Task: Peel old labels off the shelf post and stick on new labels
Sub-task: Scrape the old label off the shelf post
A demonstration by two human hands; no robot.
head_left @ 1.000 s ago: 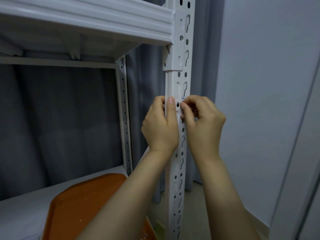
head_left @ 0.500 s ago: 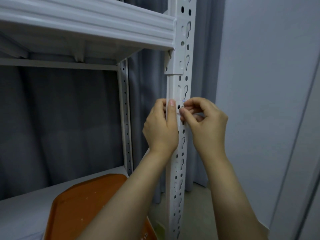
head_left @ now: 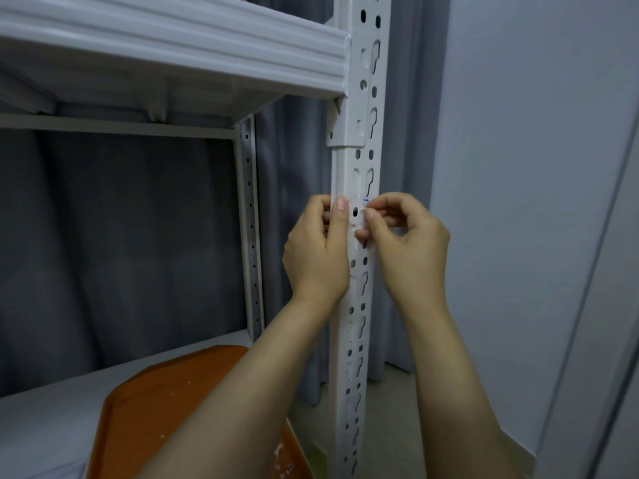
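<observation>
White perforated post [head_left: 354, 375] stands upright, front right of the rack. Label [head_left: 356, 224] sits on the post's front face, below the bracket of the upper shelf [head_left: 173, 46]; it is white with a small blue mark at its top right corner. A post hole shows through it. Left hand [head_left: 316, 250] holds the post from the left: fingers curled round the left edge, thumb laid straight up the front face, its tip just beside the label. Right hand [head_left: 411, 243] is on the right: thumb and forefinger pinch the label's right edge, the other fingers curled in behind. Cannot tell how far the label is lifted. Orange tray [head_left: 166, 409] lies on the lower shelf [head_left: 34, 430]. Grey curtain [head_left: 121, 236] hangs behind; wall [head_left: 518, 167] to the right.
</observation>
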